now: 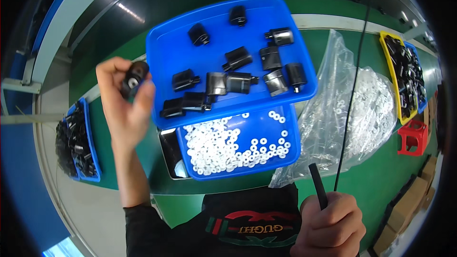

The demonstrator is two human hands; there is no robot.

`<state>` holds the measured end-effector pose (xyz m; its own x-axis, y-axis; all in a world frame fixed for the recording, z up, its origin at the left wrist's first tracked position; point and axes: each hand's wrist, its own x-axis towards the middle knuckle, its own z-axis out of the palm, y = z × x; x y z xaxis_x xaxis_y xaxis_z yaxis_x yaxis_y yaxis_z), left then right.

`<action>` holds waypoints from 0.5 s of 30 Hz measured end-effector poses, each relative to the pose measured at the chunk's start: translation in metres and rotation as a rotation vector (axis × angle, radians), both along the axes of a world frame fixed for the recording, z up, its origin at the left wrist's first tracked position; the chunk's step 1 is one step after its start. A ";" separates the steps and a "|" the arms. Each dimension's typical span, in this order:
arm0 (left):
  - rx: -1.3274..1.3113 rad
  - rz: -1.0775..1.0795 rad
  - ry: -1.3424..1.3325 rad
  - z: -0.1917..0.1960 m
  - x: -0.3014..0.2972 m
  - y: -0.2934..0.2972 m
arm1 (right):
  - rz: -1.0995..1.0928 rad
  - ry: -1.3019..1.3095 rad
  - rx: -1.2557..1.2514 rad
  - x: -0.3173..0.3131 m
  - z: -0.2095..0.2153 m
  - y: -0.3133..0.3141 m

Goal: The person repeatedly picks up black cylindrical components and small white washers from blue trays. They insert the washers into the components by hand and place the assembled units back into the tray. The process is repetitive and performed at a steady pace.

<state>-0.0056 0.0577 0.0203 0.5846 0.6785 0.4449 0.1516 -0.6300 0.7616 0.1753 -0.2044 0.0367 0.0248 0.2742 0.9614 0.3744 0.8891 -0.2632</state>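
Observation:
My left hand [124,109] grips a small black cylindrical part [136,74] between thumb and fingers, just off the left edge of the upper blue tray [166,52]. A pale ring shows at the part's near end. Several similar black parts [239,58], each with a narrow stub, lie scattered in that tray. My right hand [333,228] is closed around a black stick [318,185] in front of my body at the lower right. Below the upper tray, partly covered by it, sits a second blue tray [247,172] holding many small white washers [209,147].
A clear plastic bag [328,109] full of white washers lies right of the trays. At far right are a yellow bin [394,74] of black parts and a red stool [413,137]. Another blue bin [91,138] stands left. A thin dark cord [354,85] hangs across the right side.

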 end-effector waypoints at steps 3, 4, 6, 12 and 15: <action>0.186 0.066 0.119 0.006 0.033 0.043 | -0.079 0.065 0.021 0.000 0.002 -0.002; 0.236 0.073 0.174 0.007 0.045 0.061 | -0.108 0.086 0.006 0.000 0.005 -0.004; 0.343 0.067 0.275 0.004 0.072 0.099 | -0.207 0.097 -0.125 0.001 0.007 -0.014; 0.167 0.002 0.674 -0.038 0.119 0.200 | -0.649 -0.273 -0.613 0.010 -0.021 -0.006; 0.135 -0.093 0.652 -0.079 0.129 0.247 | -0.922 -0.388 -0.893 0.006 -0.066 0.003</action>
<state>0.1236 0.3051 -0.0591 0.8156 0.5756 0.0585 0.4943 -0.7458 0.4465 0.1817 -0.2015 -0.0290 0.3073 0.8386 0.4498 0.9222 -0.1458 -0.3581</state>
